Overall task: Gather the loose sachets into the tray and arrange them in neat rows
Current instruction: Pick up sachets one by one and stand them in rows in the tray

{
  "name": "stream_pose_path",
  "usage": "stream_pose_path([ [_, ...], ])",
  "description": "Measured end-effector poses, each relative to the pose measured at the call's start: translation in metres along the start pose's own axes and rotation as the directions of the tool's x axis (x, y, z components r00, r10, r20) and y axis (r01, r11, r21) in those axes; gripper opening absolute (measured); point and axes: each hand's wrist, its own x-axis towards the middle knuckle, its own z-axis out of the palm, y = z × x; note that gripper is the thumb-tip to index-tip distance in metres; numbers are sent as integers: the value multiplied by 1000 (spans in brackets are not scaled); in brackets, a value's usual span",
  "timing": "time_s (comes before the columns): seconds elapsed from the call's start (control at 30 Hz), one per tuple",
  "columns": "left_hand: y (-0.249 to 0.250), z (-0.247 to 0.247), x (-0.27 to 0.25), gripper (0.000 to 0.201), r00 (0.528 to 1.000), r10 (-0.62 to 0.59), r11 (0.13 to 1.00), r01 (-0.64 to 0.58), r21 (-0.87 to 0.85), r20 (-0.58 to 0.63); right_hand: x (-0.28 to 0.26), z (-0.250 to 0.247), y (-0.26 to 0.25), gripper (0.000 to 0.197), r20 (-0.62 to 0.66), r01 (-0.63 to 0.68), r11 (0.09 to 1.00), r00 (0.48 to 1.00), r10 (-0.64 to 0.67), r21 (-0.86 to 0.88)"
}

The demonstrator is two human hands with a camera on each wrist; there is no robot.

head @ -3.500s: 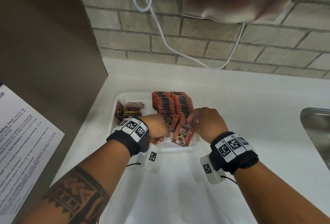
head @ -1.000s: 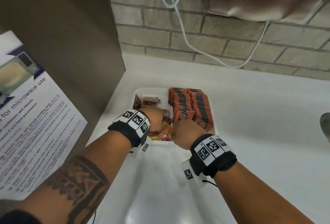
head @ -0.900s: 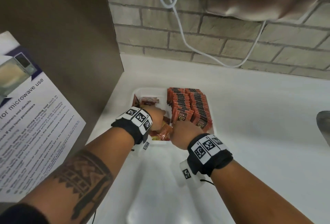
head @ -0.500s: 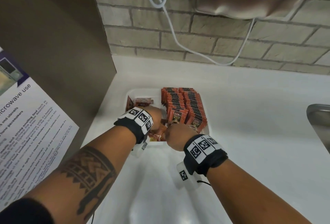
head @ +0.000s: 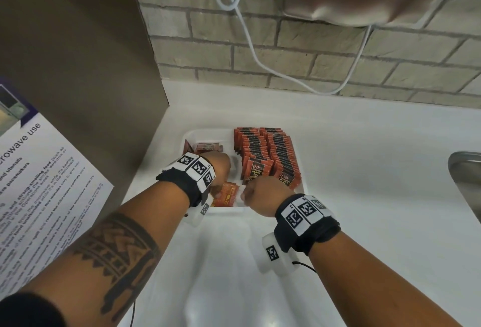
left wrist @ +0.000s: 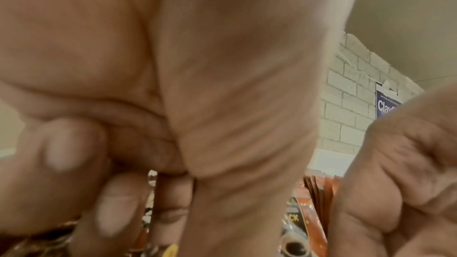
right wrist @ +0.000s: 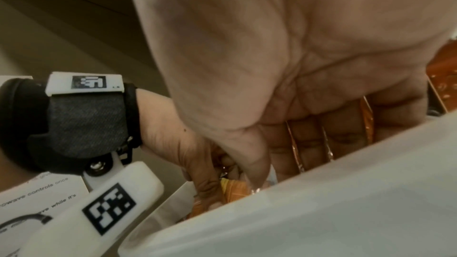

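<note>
A white tray (head: 208,132) sits on the counter with two neat rows of upright orange-red sachets (head: 268,149) filling its right half. A few loose sachets (head: 208,147) lie at its back left. My left hand (head: 220,170) is down in the tray's left half, fingers curled on loose sachets (left wrist: 151,183). My right hand (head: 263,194) is at the tray's front, just right of the left hand, and grips several orange sachets (right wrist: 367,120) between curled fingers. An orange sachet (head: 228,194) lies flat between the two hands.
A brown cabinet side (head: 78,66) with a microwave notice (head: 39,183) stands close on the left. A brick wall with a hanging white cable (head: 250,40) is behind the tray. A steel sink (head: 466,175) lies at the right edge of the white counter (head: 364,170).
My right hand has come from the front of the right-hand rows to the tray's front left, beside the left hand. Over the last second both hands have barely shifted.
</note>
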Motion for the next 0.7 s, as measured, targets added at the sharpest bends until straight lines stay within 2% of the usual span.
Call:
stream_pose_path([
  [0.1,-9,-3,-1,49,999,52,999,-52,-6,-13,-1,-5,2,36,-15,-4,999,1000,4,33],
  [0.2,-18,-6,-7,48,999,48,998,-49,-48,-17,-2,-10,3,35,-53,-6,997,999,10,75],
  [0.37,-38,-22,-21,37,995,72,966,-88,-242,-76,-4,-14,8,24,-176,46,974,984,-7,220],
  [0.43,-49,-28,-27,35,991,75,940,-108,-323,-112,-6,-16,8,24,-324,114,957,946,-22,267],
  [0.5,-59,-35,-33,34,987,77,900,-129,-416,-140,-11,-22,7,25,-482,179,933,876,-8,311],
  [0.53,-64,-37,-36,32,985,75,877,-139,-459,-155,-15,-26,7,25,-522,200,921,853,5,336],
  [0.7,-82,-44,-49,25,970,52,778,-187,-599,-236,-21,-31,19,24,-513,230,828,855,80,511],
])
